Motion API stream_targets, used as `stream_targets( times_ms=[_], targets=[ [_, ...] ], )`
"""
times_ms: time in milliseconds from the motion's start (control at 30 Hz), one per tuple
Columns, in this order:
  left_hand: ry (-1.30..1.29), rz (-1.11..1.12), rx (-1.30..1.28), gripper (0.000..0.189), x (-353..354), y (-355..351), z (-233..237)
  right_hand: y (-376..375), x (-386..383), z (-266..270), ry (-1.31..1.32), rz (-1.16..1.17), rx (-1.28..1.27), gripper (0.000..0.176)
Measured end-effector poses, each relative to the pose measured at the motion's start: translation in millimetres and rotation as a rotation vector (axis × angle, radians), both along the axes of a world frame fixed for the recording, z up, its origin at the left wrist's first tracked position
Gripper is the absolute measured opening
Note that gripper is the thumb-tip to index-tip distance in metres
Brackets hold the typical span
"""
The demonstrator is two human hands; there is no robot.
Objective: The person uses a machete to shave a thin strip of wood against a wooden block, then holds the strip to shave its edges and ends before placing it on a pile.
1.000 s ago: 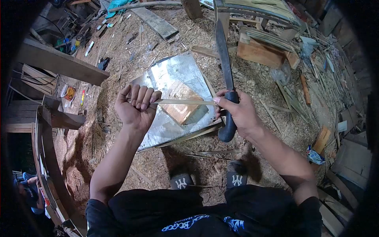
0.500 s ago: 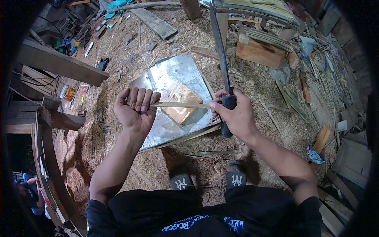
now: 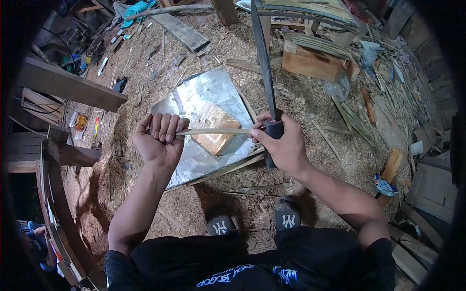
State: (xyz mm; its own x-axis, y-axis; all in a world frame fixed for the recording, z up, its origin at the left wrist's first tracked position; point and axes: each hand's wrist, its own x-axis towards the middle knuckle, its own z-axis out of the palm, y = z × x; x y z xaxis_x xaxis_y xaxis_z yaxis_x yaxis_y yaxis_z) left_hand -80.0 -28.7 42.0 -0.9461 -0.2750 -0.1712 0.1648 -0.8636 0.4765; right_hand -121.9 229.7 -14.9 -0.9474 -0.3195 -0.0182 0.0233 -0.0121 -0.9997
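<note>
A thin pale strip of wood or bamboo (image 3: 211, 131) is stretched level between my hands. My left hand (image 3: 160, 133) is closed in a fist around its left end. With my right hand (image 3: 284, 143) I grip the dark handle of a machete (image 3: 266, 72), its long blade pointing up and away from me. The thumb and fingertips of that same hand also pinch the strip's right end. Below the strip, a squarish wood block (image 3: 213, 143) lies on a shiny metal sheet (image 3: 182, 167).
Wood shavings (image 3: 170, 203) cover the ground. A wooden beam (image 3: 73, 82) juts in from the left, and a curved wooden frame (image 3: 58, 208) stands nearer. A large wood block (image 3: 310, 62) and loose strips lie to the right. Another person (image 3: 41, 242) is partly visible at lower left.
The whole view has shifted slightly, so the hands and surroundings appear a little further left. Both hands keep the same grip on the strip and machete.
</note>
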Motion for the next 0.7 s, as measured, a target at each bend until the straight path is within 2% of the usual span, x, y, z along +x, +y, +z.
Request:
stream_targets(
  times_ms=[133, 500, 700],
  targets=[
    [0.009, -0.004, 0.011, 0.043, 0.2, 0.1, 2.8, 2.1, -1.3, 0.7, 0.027, 0.051, 0.001, 0.018],
    [-0.021, -0.005, 0.034, 0.046, 2.2, 1.7, 4.6, 3.9, -2.6, -0.2, -0.182, 0.085, -0.184, 0.018],
    [0.003, -0.034, -0.003, 0.045, 3.1, 4.8, 7.6, 4.8, -0.1, 3.1, -0.147, 0.079, -0.084, 0.018]
  ],
)
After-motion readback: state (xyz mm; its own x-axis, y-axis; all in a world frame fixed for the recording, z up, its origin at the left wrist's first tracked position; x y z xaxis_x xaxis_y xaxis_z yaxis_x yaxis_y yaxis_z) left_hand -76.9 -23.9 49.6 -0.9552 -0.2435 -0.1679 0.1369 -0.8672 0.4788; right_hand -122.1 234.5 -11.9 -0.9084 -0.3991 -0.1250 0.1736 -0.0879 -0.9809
